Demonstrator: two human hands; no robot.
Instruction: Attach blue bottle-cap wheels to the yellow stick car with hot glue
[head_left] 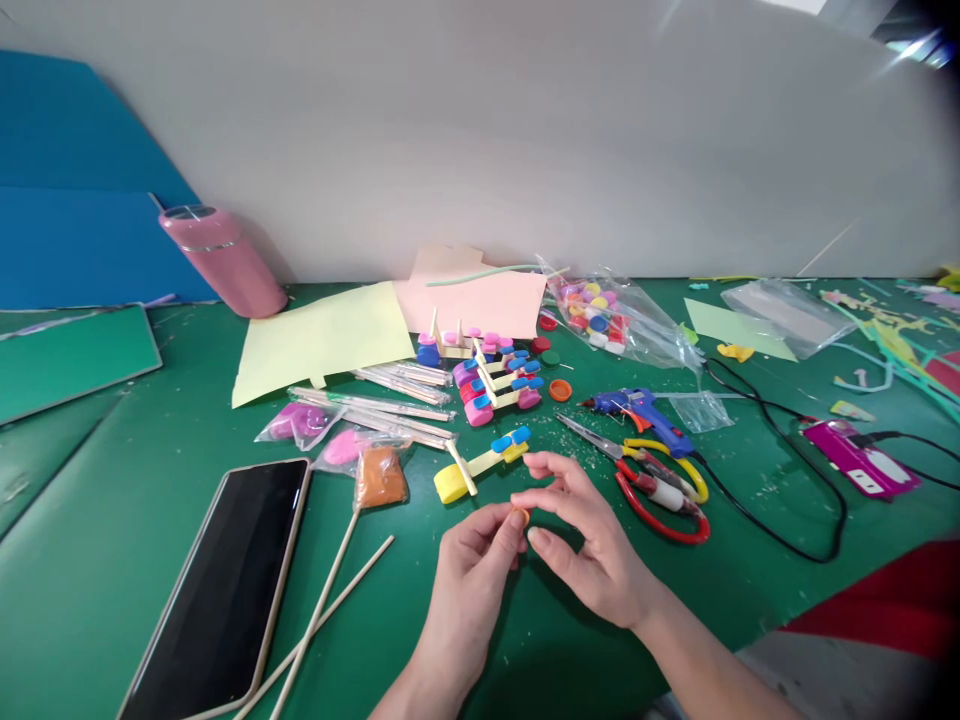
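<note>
My left hand (476,575) pinches a small orange cap (523,516) between thumb and fingers, low in the middle of the view. Just to its right, my right hand (589,540) has its fingers spread, the fingertips close to the cap. Beyond both hands lies a small stick figure with a yellow base (451,483) and blue pieces (511,440) at its other end. Farther back, several similar stick figures with pink and blue parts (499,385) stand in a cluster. An orange bottle cap (560,390) rests beside them.
A phone (225,590) and crossed wooden sticks (322,620) lie at the left, near bagged clay (380,478). To the right are scissors (664,492), a blue glue gun (645,415) and its black cable (799,550). A pink bottle (225,262) leans at the wall.
</note>
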